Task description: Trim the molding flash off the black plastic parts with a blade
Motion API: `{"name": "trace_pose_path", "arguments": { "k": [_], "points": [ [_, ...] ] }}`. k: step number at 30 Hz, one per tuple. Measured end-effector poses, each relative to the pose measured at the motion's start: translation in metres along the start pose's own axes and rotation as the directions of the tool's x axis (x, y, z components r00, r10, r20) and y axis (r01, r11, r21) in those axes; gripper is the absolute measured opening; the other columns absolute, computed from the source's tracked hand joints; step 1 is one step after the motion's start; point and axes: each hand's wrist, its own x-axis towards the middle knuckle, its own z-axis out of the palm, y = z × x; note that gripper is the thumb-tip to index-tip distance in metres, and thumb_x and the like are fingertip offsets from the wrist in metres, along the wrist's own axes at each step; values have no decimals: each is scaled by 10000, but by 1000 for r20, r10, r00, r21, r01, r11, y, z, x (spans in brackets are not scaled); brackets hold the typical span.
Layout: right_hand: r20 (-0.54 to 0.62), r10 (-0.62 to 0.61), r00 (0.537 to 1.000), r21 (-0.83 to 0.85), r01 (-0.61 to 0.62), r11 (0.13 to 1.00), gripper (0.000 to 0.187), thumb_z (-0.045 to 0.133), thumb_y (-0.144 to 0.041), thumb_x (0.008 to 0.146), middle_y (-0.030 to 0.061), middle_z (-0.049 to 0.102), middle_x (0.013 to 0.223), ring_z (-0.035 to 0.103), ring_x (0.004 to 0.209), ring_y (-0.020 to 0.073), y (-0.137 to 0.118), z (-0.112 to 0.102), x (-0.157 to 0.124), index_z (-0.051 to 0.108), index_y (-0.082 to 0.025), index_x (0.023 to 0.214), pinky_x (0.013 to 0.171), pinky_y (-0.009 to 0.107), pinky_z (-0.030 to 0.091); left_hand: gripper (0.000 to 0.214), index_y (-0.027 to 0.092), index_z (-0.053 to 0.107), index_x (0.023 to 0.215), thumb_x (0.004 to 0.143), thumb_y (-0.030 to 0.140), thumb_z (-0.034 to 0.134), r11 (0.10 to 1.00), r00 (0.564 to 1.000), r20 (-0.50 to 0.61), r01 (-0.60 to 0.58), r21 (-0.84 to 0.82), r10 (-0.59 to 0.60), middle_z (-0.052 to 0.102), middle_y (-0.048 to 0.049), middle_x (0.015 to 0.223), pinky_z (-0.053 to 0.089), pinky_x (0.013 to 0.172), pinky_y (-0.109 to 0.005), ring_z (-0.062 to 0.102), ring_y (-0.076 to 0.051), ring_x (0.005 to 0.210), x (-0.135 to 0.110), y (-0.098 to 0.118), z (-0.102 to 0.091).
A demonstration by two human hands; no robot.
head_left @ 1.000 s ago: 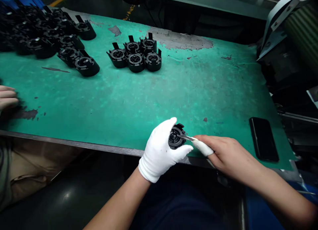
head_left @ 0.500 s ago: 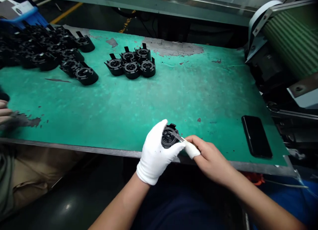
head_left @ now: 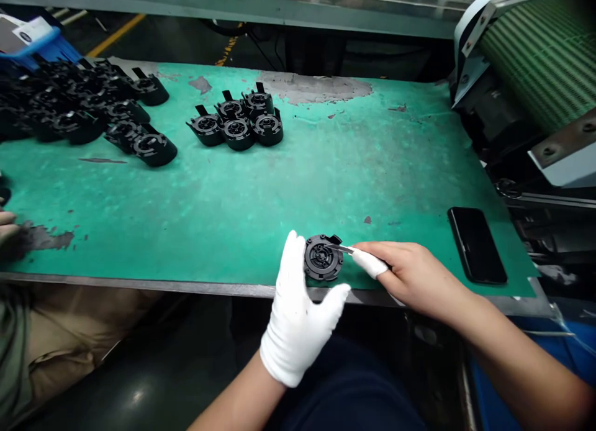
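Note:
My left hand (head_left: 298, 313), in a white glove, holds a round black plastic part (head_left: 322, 258) between fingers and thumb at the near edge of the green table (head_left: 261, 195). My right hand (head_left: 410, 276) is bare apart from a white wrap on one finger. It pinches a thin metal blade (head_left: 343, 249) whose tip rests on the upper right of the part. Both hands meet just above the table's front edge.
A cluster of several black parts (head_left: 237, 122) stands at the table's far middle, and a larger heap (head_left: 79, 111) lies far left by a blue bin (head_left: 32, 36). A black phone (head_left: 476, 244) lies right. A green ribbed conveyor (head_left: 535, 58) rises far right. Another person's hand (head_left: 7, 223) shows at the left edge.
The blade tip has shifted from the part's centre to its upper right edge. My left hand has loosened and dropped lower around the part. The view has tilted slightly.

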Motion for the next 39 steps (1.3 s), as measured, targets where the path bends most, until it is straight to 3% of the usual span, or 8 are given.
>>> {"name": "trace_pose_path", "arguments": {
  "k": [5, 13, 23, 28, 31, 35, 39],
  "points": [
    [89, 9, 996, -213, 10, 977, 367, 491, -200, 973, 31, 742, 1221, 711, 1059, 252, -1, -1, -1, 653, -297, 1287, 848, 359, 544, 942, 202, 293, 1535, 797, 548, 764, 999, 996, 84, 11, -34, -8, 416, -159, 1562, 398, 1216, -514, 425, -307, 1446, 27, -13, 2],
    [106, 4, 994, -256, 24, 967, 372, 464, -216, 986, 30, 735, 1236, 711, 1060, 252, 1, -6, 2, 635, -299, 1306, 845, 371, 550, 942, 174, 322, 1518, 790, 580, 759, 998, 997, 44, -63, 21, 62, 483, -169, 1504, 428, 1187, -506, 481, -298, 1400, 25, -20, 7],
    [154, 85, 984, -136, -64, 989, 393, 418, -205, 981, 53, 732, 1244, 713, 1075, 286, -10, 16, -22, 630, -262, 1307, 890, 456, 576, 901, 183, 334, 1512, 811, 577, 741, 995, 995, 23, -99, 22, 99, 492, -165, 1497, 433, 1188, -495, 482, -294, 1402, 23, -20, 8],
    [50, 99, 994, -53, -97, 994, 401, 420, -194, 968, 49, 715, 1283, 697, 1121, 269, -14, 22, -27, 629, -253, 1306, 937, 451, 573, 906, 196, 329, 1515, 807, 576, 746, 995, 995, 25, -98, 30, 97, 492, -166, 1498, 443, 1177, -511, 490, -306, 1395, 23, -22, 8],
    [10, 114, 993, -110, -113, 988, 418, 427, -194, 967, 79, 702, 1304, 689, 1139, 285, -13, 27, -29, 617, -223, 1338, 965, 475, 562, 898, 197, 342, 1506, 803, 582, 747, 994, 994, 28, -108, 16, 107, 506, -173, 1482, 457, 1161, -524, 506, -320, 1380, 24, -23, 8],
    [35, 121, 992, -164, -114, 980, 465, 432, -151, 944, 120, 692, 1308, 661, 1189, 307, -17, 37, -31, 584, -188, 1382, 1004, 493, 535, 909, 197, 359, 1493, 782, 600, 759, 995, 995, 27, -96, -8, 96, 538, -173, 1452, 477, 1141, -524, 539, -324, 1349, 26, -21, 8],
    [89, 115, 989, -96, -107, 990, 480, 425, -111, 920, 121, 722, 1239, 693, 1116, 299, -26, 35, -28, 582, -176, 1369, 932, 450, 561, 910, 198, 360, 1495, 784, 610, 752, 998, 997, 37, -61, -8, 61, 537, -165, 1456, 471, 1146, -511, 537, -312, 1351, 26, -19, 7]
  ]
}}
